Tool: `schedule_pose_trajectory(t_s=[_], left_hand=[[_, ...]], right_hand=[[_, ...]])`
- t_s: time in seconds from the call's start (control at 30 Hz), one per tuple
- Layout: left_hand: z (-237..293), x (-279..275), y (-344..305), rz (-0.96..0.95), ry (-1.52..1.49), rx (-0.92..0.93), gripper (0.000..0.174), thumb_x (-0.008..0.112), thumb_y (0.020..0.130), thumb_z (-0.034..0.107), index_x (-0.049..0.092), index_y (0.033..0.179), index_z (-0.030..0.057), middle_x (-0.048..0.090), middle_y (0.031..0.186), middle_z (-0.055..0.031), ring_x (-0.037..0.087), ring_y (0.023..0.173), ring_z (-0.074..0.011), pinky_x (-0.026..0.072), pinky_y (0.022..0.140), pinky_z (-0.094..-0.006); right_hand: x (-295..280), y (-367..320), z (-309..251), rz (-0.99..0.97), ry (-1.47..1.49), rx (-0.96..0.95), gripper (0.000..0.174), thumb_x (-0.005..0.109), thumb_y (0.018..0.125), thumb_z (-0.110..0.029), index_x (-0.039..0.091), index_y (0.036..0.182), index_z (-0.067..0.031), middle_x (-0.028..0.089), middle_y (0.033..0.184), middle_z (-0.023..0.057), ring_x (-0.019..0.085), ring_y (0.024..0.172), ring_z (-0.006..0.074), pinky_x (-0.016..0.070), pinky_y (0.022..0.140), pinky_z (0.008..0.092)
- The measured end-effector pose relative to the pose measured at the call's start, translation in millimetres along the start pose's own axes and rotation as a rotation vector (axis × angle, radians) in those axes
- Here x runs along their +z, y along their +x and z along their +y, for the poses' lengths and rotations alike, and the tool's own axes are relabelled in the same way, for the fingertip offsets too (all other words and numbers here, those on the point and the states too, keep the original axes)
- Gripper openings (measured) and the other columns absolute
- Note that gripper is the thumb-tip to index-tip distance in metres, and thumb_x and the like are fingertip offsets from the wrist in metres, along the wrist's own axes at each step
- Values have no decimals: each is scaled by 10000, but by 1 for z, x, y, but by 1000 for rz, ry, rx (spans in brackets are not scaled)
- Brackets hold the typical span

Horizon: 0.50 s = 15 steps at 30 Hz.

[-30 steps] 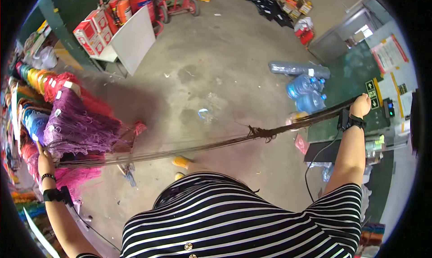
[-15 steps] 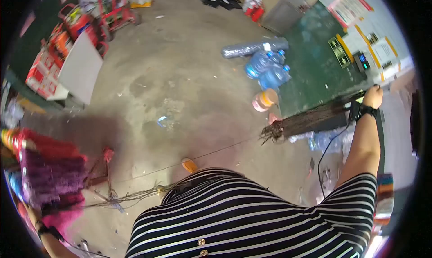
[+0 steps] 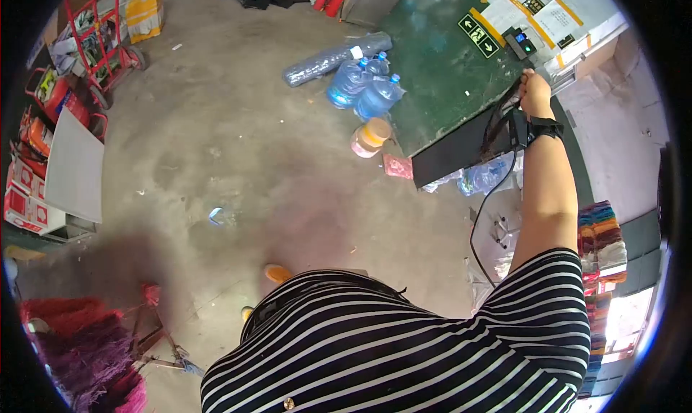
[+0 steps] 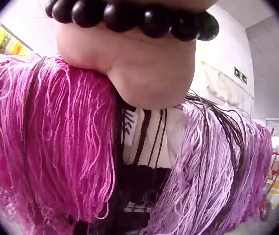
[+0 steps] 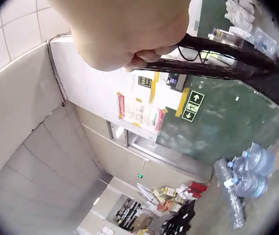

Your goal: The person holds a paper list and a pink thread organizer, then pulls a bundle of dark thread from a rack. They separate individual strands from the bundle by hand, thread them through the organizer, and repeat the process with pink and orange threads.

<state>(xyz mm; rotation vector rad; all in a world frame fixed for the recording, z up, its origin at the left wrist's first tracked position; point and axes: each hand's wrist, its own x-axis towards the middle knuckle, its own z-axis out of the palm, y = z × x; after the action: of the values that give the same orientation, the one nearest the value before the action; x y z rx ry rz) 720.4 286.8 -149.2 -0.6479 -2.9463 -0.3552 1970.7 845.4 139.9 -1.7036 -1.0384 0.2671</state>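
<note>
My right hand [image 3: 535, 92] is raised at the upper right, its fingers curled round a bundle of dark brown yarn [image 3: 493, 130]. In the right wrist view the yarn strands [image 5: 222, 61] stretch away from beneath that hand. My left hand [image 4: 151, 73] shows only in its wrist view, below a bracelet of dark beads [image 4: 117, 17], and its fingers are hidden. It is over hanging yarn, with a bright pink hank [image 4: 75, 142] on one side and a lilac hank [image 4: 198, 166] on the other. Loose dark strands [image 4: 227, 122] lie across the lilac yarn.
Large blue water bottles [image 3: 378, 97], a plastic-wrapped roll [image 3: 324, 65] and a jar with an orange lid [image 3: 371, 137] stand by the green wall [image 3: 440, 60]. Red and purple yarn [image 3: 79, 348] hangs at the lower left. A white board [image 3: 76, 164] leans at the far left.
The head view has swung right. The brown yarn that stretched across between both hands has come away on the left and hangs gathered from my right hand. My left hand has left the head view.
</note>
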Motion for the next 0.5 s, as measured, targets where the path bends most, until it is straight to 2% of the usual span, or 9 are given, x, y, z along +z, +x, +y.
schedule_pose_trajectory(t_s=[0.03, 0.13, 0.2, 0.27, 0.4, 0.43, 0.5], left_hand=[[-2, -3, 1, -1, 5, 5, 688, 575, 797, 194, 283, 1417, 140, 495, 938, -109, 454, 836, -235, 386, 704, -352], [-12, -15, -1, -1, 17, 25, 702, 611, 770, 205, 314, 1402, 127, 504, 986, -122, 460, 893, -244, 391, 749, -356], [-29, -29, -4, 7, 27, 31, 712, 635, 752, 212, 335, 1391, 117, 509, 1018, -130, 465, 930, -250, 394, 779, -359], [-49, -45, -9, 15, 40, 37, 723, 659, 733, 219, 356, 1381, 108, 515, 1049, -139, 469, 968, -256, 397, 810, -361], [-80, -74, -21, 29, 68, 60, 745, 706, 697, 233, 398, 1360, 90, 527, 1113, -156, 478, 1044, -268, 403, 870, -367], [-87, -84, -33, 30, 88, 54, 750, 718, 688, 237, 408, 1354, 85, 530, 1128, -160, 481, 1063, -271, 404, 885, -368], [-97, -103, -43, 34, 123, 65, 762, 742, 670, 244, 429, 1344, 76, 536, 1160, -169, 485, 1100, -277, 407, 915, -370]], right_hand=[[17, -18, -18, -119, 181, 171, 124, 464, 946, -178, 574, 927, -124, 479, 632, -24, 430, 521, 94, 319, 431, 256], [63, -77, -59, -426, 264, 356, 131, 469, 960, -188, 550, 877, -127, 432, 629, -66, 323, 507, 53, 224, 413, 212], [87, -120, -82, -654, 265, 327, 137, 467, 978, -207, 546, 920, -111, 466, 642, -65, 354, 518, 38, 212, 402, 188], [114, -165, -105, -842, 226, 271, 172, 507, 969, -242, 566, 922, -88, 534, 682, -43, 409, 517, 36, 245, 402, 173], [171, -268, -150, -1186, 376, 157, 219, 560, 942, -255, 634, 936, -49, 565, 685, -20, 427, 520, 46, 248, 395, 180], [186, -292, -160, -1309, 414, 94, 235, 580, 929, -260, 646, 930, -35, 566, 671, -3, 408, 499, 46, 245, 396, 184], [209, -341, -184, -1529, 454, 105, 223, 591, 919, -237, 638, 931, -19, 554, 654, 19, 361, 463, 43, 242, 403, 185]])
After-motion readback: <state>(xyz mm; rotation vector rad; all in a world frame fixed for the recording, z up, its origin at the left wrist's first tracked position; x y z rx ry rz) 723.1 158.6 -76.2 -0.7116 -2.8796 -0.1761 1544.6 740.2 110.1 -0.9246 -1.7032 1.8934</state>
